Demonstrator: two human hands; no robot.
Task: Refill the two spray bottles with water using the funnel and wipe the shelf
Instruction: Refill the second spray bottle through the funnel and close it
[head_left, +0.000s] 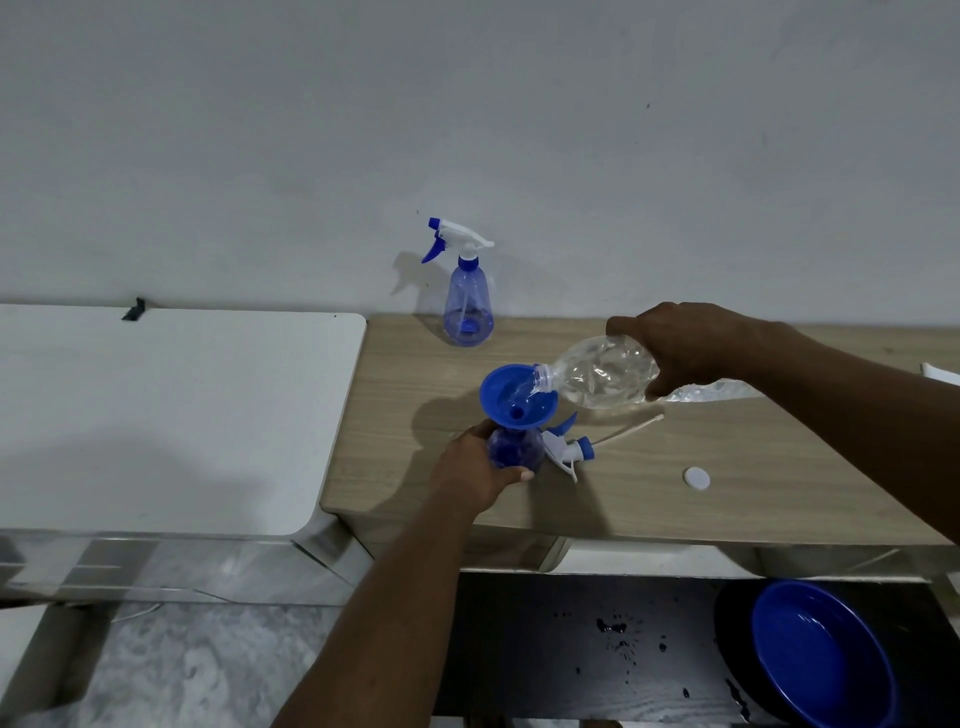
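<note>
My left hand (475, 467) grips an open blue spray bottle (514, 451) standing on the wooden shelf (727, 493). A blue funnel (511, 397) sits in its neck. My right hand (685, 348) holds a clear plastic water bottle (608, 376) tilted sideways, its mouth over the funnel, and water runs into it. The removed trigger head (569, 447) with its dip tube lies on the shelf just right of the bottle. A second blue spray bottle (466, 301), trigger head on, stands upright against the wall.
A white bottle cap (696, 478) lies on the shelf to the right. A white table (156, 415) adjoins on the left. Below, a dark surface (571, 649) carries water drops and a blue bowl (826, 654).
</note>
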